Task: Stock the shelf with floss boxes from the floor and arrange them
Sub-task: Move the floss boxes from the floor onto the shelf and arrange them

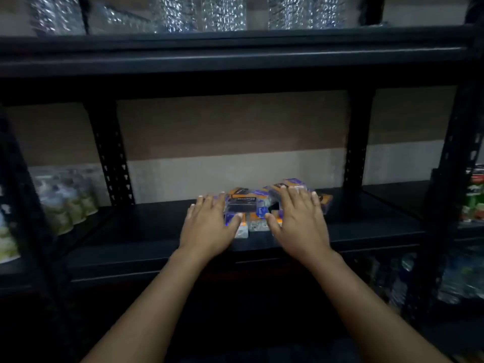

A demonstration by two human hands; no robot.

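Now both hands reach over the front edge of the black shelf (146, 226), where a loose heap of floss boxes (258, 205) sits near the middle. The left hand (209, 226) lies flat with fingers spread against the heap's left side, its grip wide and closed on nothing. The right hand (298, 224) is spread the same way over the heap's right side, fingertips resting on top boxes. Pale packets (65, 200) stand at the shelf's left end.

Both bare forearms stretch forward, roughly parallel. The left hand (209, 226) lies palm down, fingers spread and extended, thumb angled right. The right hand (300, 224) mirrors it, palm down, fingers splayed, thumb pointing left toward the other.
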